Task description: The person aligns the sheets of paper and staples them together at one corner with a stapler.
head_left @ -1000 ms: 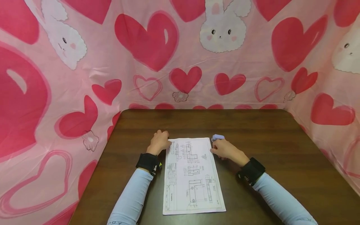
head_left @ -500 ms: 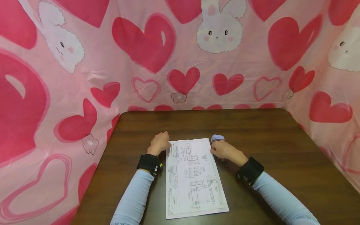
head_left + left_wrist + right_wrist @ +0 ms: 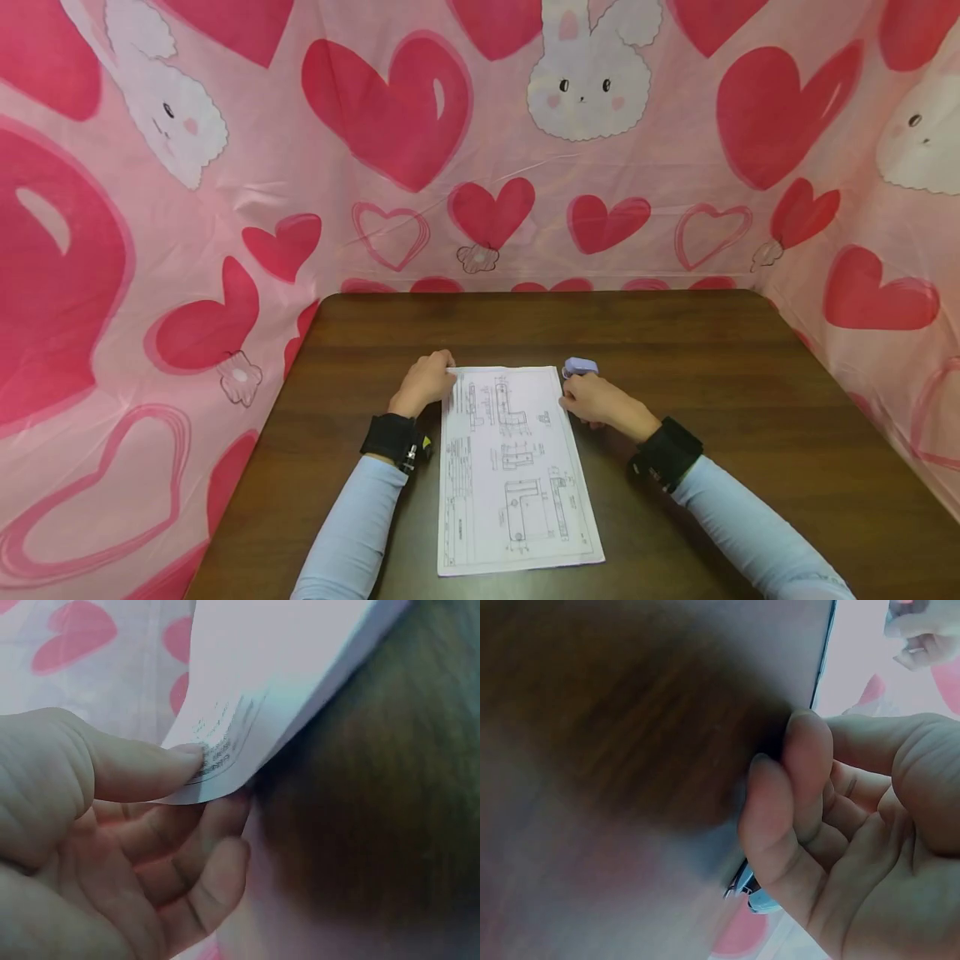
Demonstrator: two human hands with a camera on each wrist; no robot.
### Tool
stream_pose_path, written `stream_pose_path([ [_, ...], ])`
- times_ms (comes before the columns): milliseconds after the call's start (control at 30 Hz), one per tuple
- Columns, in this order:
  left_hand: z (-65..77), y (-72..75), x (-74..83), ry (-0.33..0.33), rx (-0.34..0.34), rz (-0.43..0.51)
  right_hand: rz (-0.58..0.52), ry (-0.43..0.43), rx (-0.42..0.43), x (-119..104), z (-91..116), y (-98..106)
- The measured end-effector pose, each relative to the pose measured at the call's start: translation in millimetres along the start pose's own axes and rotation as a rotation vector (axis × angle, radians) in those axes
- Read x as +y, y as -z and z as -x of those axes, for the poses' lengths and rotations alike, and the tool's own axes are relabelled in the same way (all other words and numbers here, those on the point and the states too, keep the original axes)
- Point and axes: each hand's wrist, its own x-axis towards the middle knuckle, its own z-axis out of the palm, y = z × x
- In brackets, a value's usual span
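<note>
A stack of printed paper sheets (image 3: 525,467) with technical drawings lies lengthwise on the brown table. My left hand (image 3: 425,383) pinches its far left corner. In the left wrist view the thumb (image 3: 150,769) presses on the bent corner from above, with curled fingers beneath. At the far right edge of the sheets is my right hand (image 3: 600,398), its thumb and curled index finger meeting at the paper edge in the right wrist view. Just beyond this hand lies a small lavender object (image 3: 581,366) with a metal part, perhaps a mini stapler; the hand partly hides it.
The brown wooden table (image 3: 712,367) has rounded far corners. A pink cloth (image 3: 525,150) printed with hearts and rabbits hangs behind it and along both sides. Each wrist carries a black strap (image 3: 392,439).
The sheets swing slightly to the right at their near end and then back left, while the far left corner shifts a little. The right hand stays at the edge; the lavender object has not moved.
</note>
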Motion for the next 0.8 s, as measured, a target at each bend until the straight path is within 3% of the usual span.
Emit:
stream_pose_path([
  [233, 10.7, 8.7, -3.5, -0.117, 0.023, 0.061, -0.149, 0.018, -0.037, 14.7, -1.8, 3.5],
  [400, 16.0, 17.3, -7.0, -0.177, 0.043, 0.112, -0.298, 0.023, -0.012, 21.4, -5.8, 7.9],
  [633, 20.2, 22.2, -8.1, -0.209, 0.036, 0.161, -0.485, 0.005, 0.119, 17.7, -9.9, 11.6],
  [800, 21.0, 20.3, -8.0, -0.195, 0.042, 0.162, -0.515, -0.009, 0.184, 12.3, -9.2, 13.7],
])
